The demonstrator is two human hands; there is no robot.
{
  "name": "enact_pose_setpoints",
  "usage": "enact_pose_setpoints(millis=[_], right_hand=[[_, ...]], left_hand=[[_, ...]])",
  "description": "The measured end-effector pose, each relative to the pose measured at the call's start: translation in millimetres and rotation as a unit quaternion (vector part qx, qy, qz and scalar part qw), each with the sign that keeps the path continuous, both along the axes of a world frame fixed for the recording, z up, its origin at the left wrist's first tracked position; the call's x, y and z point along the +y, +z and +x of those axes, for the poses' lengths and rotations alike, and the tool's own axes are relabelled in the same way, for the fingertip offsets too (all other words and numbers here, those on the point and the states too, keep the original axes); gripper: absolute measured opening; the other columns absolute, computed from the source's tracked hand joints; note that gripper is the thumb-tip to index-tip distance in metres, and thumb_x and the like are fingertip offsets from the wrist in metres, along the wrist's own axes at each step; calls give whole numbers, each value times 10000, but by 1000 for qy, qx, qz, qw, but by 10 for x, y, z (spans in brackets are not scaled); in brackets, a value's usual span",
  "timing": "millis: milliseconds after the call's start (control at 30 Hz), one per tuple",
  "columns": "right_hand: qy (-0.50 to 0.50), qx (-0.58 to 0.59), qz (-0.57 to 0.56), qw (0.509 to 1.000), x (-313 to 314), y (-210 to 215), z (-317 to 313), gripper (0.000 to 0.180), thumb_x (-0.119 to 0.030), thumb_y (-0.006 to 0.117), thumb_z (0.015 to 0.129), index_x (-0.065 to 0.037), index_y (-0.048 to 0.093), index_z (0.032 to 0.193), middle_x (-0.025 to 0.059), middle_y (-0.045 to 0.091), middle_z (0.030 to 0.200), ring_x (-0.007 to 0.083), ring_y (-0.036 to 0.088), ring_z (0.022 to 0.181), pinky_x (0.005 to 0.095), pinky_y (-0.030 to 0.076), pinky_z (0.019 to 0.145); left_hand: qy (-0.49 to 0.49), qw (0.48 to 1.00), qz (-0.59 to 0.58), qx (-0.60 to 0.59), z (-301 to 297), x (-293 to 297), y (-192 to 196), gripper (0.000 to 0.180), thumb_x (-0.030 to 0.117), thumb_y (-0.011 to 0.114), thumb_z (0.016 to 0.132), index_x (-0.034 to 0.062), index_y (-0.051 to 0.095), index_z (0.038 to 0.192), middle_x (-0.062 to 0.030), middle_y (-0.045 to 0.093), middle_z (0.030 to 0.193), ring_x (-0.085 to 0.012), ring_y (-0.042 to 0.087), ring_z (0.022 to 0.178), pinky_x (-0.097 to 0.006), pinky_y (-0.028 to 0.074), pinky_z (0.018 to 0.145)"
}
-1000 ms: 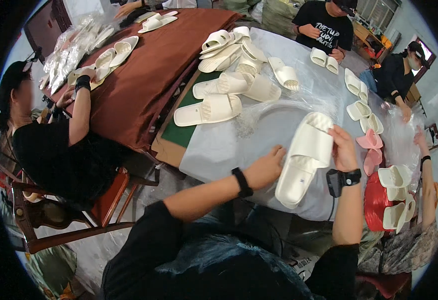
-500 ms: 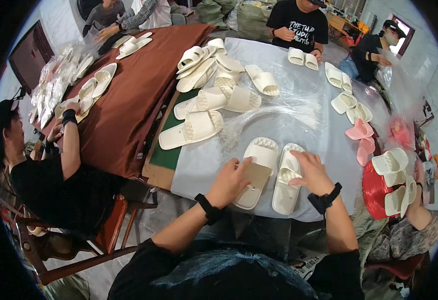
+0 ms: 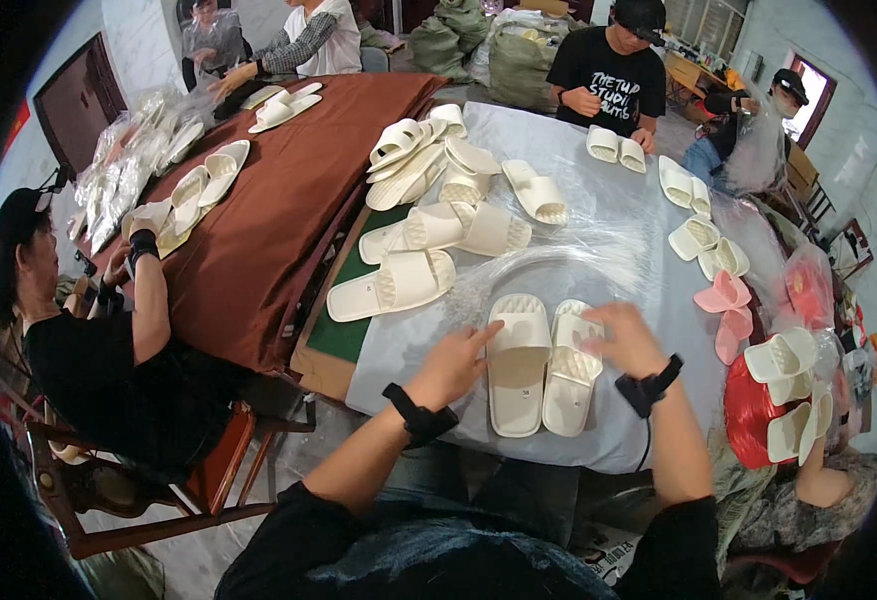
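Observation:
Two cream slippers lie side by side on the grey-covered table in front of me, soles down, toes pointing away: a left slipper [image 3: 518, 395] and a right slipper [image 3: 568, 400]. My left hand [image 3: 456, 364] is beside the left slipper, its index finger stretched to the strap's outer edge. My right hand [image 3: 627, 342], somewhat smeared by motion, has its fingers apart at the outer side of the right slipper's strap. Neither hand grips anything. Beyond the pair lies a fan-shaped bundle of clear plastic strands [image 3: 579, 248].
A pile of cream slippers [image 3: 414, 225] lies to the left. More cream slippers [image 3: 694, 236] and pink slippers [image 3: 729, 300] line the right edge, near a red bundle [image 3: 749, 425]. A brown-covered table [image 3: 279, 180] stands left. Co-workers [image 3: 611, 75] are around both tables.
The two slippers have come closer together and straighter, now nearly touching. My left hand has drawn back from over the left slipper to its outer side.

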State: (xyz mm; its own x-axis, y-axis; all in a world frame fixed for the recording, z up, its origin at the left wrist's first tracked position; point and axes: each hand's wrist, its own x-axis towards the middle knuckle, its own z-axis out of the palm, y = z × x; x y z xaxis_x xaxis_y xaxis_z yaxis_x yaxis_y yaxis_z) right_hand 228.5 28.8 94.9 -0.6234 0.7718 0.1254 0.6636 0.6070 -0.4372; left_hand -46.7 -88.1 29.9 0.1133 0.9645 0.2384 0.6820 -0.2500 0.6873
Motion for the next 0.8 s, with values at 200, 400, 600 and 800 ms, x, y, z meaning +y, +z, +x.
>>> enact_pose_setpoints(millis=[200, 400, 600, 800], right_hand=[[-44, 156, 45, 986, 1017, 363, -295, 152, -15, 658, 741, 0, 670, 892, 126, 645, 714, 212, 622, 661, 309, 485, 650], [-78, -79, 114, 987, 1753, -386, -921, 156, -141, 633, 754, -32, 661, 861, 188, 657, 871, 399, 612, 860, 463, 491, 791], [-95, -124, 166, 974, 1847, -847, -622, 92, -69, 599, 747, -67, 688, 727, 177, 659, 780, 361, 637, 783, 440, 508, 755], [-89, -86, 128, 984, 1736, -663, -800, 76, -69, 607, 735, -73, 681, 715, 184, 666, 781, 376, 641, 772, 438, 510, 722]], left_hand=[[37, 998, 52, -6, -293, 296, 510, 299, 81, 675, 802, 44, 636, 1096, -164, 635, 958, -310, 625, 789, -369, 507, 704], [55, 993, 101, 9, -589, 376, 767, 272, 104, 657, 800, 38, 638, 1063, -175, 638, 998, -342, 623, 862, -394, 500, 767], [15, 995, 39, 88, -442, 700, 664, 289, 160, 659, 798, 58, 627, 1067, -166, 614, 991, -349, 593, 945, -436, 472, 818], [12, 982, 91, 164, -252, 1177, 562, 96, 95, 618, 757, 30, 641, 823, -172, 630, 817, -368, 628, 808, -464, 502, 681]])
